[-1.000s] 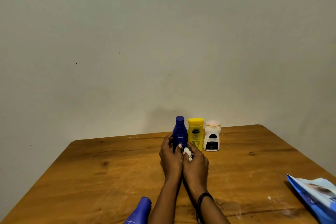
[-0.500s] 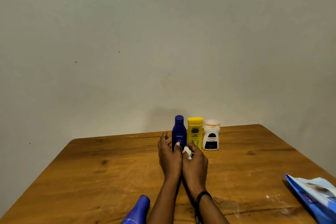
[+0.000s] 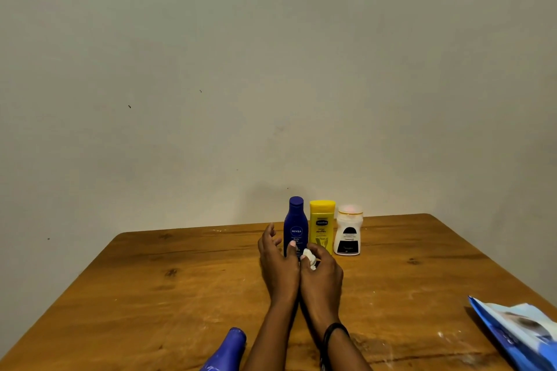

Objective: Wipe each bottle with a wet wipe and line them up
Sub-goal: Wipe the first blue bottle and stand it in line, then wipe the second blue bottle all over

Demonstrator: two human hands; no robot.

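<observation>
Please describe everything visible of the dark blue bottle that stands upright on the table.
The dark blue bottle looks like plastic, with a rounded cap and a NIVEA logo. It stands upright on the table, leftmost in the row, beside the yellow bottle. The left hand seems to touch its lower front with the thumb.

A plain, pale grey-green wall fills most of the view, flecked with small dark marks. Below it lies a wooden counter, knotted and scratched, with whitish smears near its right edge.
</observation>
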